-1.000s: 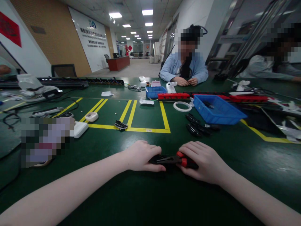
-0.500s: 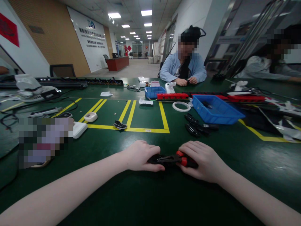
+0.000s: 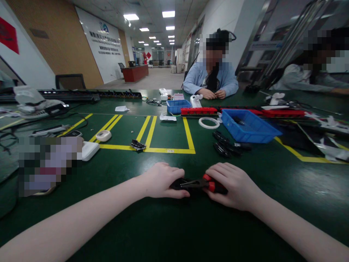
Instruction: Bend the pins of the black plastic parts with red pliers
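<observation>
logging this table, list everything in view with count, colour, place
table: 1, green, foreground
pliers: 1, black and red, centre
held black piece: 1, black, at pliers' tip
blue trays: 2, blue, right and back centre
loose black pieces: several, black, before right tray
white ring: 1, white, left of right tray
red strips: 2+, red, behind ring and tray
white round piece: 1, white, left
white box: 1, white, left
yellow tape: several lines, yellow, on table
small part: 1, mostly black, at yellow tape
blurred object: 1, unclear colour, left
other clutter: uncounted, mixed, both sides
people: 2+, pale clothing, far side
left hand: 1, bare, on held black piece
right hand: 1, bare, gripping pliers
</observation>
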The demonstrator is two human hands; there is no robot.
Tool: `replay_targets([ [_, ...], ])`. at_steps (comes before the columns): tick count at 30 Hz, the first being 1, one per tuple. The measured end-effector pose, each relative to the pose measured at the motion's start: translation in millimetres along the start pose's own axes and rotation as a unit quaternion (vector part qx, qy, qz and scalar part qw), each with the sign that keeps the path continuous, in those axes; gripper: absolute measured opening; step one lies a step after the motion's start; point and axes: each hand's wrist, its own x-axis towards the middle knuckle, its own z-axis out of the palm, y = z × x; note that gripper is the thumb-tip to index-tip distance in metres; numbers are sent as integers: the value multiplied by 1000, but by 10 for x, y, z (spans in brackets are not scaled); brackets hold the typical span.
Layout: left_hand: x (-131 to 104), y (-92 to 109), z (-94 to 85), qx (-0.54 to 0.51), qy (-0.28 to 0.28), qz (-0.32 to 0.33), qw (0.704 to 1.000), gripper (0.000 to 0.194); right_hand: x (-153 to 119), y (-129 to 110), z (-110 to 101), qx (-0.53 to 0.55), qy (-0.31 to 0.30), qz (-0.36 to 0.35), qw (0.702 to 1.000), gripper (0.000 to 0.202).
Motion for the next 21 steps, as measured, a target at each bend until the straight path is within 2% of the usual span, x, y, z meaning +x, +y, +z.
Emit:
replay_targets([
  [11, -13, -10, 3, -20, 11, 9, 1000, 41, -39, 60, 107, 17, 20, -9, 1000, 23],
  [21, -12, -4, 2, -14, -2, 7, 1000, 42, -25, 46, 78, 21, 8, -8, 1000, 23],
])
